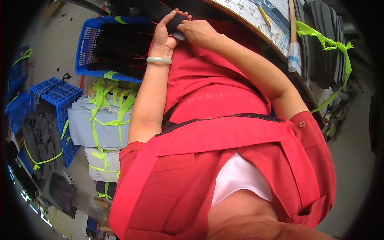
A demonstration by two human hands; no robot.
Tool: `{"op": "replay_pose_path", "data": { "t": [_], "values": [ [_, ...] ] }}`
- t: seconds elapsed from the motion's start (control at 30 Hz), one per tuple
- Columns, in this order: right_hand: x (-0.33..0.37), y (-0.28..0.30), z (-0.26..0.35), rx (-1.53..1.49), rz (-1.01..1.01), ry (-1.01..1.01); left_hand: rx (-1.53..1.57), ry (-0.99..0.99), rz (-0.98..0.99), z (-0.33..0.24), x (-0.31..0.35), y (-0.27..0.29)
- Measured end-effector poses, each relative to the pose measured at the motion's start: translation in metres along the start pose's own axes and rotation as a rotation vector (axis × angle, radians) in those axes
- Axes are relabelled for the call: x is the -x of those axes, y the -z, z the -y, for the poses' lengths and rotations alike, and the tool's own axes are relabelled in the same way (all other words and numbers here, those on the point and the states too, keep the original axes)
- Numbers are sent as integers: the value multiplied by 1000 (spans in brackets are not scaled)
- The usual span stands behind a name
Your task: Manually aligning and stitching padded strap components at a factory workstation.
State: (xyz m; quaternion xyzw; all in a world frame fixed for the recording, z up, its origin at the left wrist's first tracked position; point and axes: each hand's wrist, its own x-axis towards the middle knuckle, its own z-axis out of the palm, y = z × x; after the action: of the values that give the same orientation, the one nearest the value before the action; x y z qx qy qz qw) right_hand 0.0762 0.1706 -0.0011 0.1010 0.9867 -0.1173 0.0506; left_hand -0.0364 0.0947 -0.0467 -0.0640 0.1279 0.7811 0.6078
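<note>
A dark, flat, soft-looking piece (174,25) with a grey lower end lies across the palm of my left hand (163,37). The fingers of that hand curl round it from behind, with the thumb up on its left side. From the right, the bent fingers of my right hand (199,33) close on the same piece near its grey end. The piece runs up past the top edge of the view, so its full shape is hidden. Just left of my hands, a blue basket (83,52) holds a pile of black pieces (120,46) with thin red lines between them.
A worktable (256,16) with a yellow pen-like tool (264,17) stands at the upper right. Beyond it are grey sole-shaped sheets (324,48) tied with green ribbon. Tied light-blue bundles (104,128) and a blue crate (66,104) are on the left.
</note>
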Motion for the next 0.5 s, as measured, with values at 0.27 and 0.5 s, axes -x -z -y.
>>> {"op": "replay_pose_path", "data": {
  "t": [0.27,0.5],
  "values": [
    [46,14,6,-103,-139,28,147,124,126,-1,-2,13],
    [25,9,-6,-176,-170,27,57,146,7,1,14,-13]
  ]
}}
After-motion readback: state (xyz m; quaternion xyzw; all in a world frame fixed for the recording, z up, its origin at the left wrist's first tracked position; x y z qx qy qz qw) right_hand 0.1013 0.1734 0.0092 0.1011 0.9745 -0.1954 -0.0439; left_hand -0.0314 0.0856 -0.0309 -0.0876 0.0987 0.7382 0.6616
